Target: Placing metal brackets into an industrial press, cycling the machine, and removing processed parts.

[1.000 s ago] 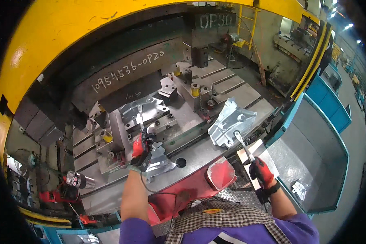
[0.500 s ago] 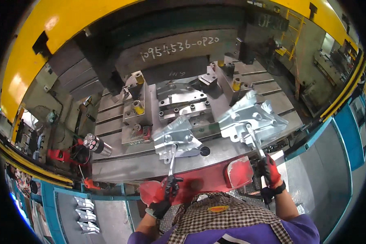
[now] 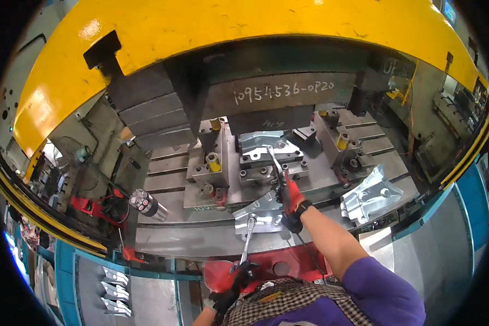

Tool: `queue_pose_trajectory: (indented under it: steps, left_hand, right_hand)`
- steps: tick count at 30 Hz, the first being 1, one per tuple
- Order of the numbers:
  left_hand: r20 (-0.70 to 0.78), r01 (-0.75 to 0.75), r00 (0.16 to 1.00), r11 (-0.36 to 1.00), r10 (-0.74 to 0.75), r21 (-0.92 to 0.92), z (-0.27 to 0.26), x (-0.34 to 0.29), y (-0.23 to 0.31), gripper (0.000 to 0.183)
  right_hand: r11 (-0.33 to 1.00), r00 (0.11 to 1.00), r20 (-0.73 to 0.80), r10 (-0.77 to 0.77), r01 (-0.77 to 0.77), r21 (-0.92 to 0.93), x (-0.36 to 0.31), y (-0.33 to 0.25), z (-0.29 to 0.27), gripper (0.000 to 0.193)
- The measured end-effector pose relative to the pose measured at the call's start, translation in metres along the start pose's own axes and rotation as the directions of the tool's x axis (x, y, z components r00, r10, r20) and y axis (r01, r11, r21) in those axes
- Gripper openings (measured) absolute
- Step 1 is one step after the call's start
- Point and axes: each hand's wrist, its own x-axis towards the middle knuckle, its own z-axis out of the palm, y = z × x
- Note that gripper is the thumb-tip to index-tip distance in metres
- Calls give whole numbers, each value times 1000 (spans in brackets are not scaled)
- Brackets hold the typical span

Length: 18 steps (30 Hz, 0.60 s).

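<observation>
My left hand, in a black and red glove, is closed round a slim metal pick-up tool. The tool's round head rests on a bent sheet-metal part at the front of the press bed. My gloved right hand reaches forward over that part, closed round a similar pick-up tool. Its head meets another sheet-metal part lying on the lower die. A third sheet-metal part lies on the bed's right side, apart from both hands. My right hand and wrist partly cover the front part.
Above the die hangs the dark upper die block under a yellow press frame. Guide blocks with yellow posts flank the die. A steel cylinder stands at left. Several formed parts lie on the lower-left table.
My right hand has moved forward and left to the die; the part that was on its tool now lies on the bed at right. The view has shifted.
</observation>
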Motion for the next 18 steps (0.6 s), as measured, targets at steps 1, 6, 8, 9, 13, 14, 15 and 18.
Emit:
queue_pose_trajectory:
  steps: [1,6,8,9,13,14,15,18]
  left_hand:
    - [5,-15,1000,997,15,69,-5,-3,0,32]
    - [-79,25,997,1000,-25,3,-7,-15,56,29]
    - [-83,-68,992,945,100,319,-4,-22,70,29]
    - [-89,-101,984,892,156,441,-5,-27,71,29]
    - [3,86,996,992,-87,95,-14,-24,43,29]
    - [70,144,987,989,-147,40,-15,-23,38,29]
    - [109,164,979,985,-170,58,-18,-29,33,29]
    - [168,182,963,968,-211,174,-18,-44,25,31]
  right_hand:
    - [999,1000,-10,25,-25,-23,22,1,-4,46]
    - [996,989,149,16,-2,-90,55,-20,-23,46]
    - [740,984,-28,-174,112,-664,46,-41,-28,50]
    - [397,952,-69,-298,58,-916,33,-47,-18,54]
    - [304,888,-45,-458,109,-946,-19,-54,-54,66]
    - [386,876,-23,-482,189,-903,-30,-44,-83,67]
    - [446,886,50,-460,279,-850,-53,-31,-92,62]
    - [709,1000,19,-23,30,-704,-158,-18,-115,52]
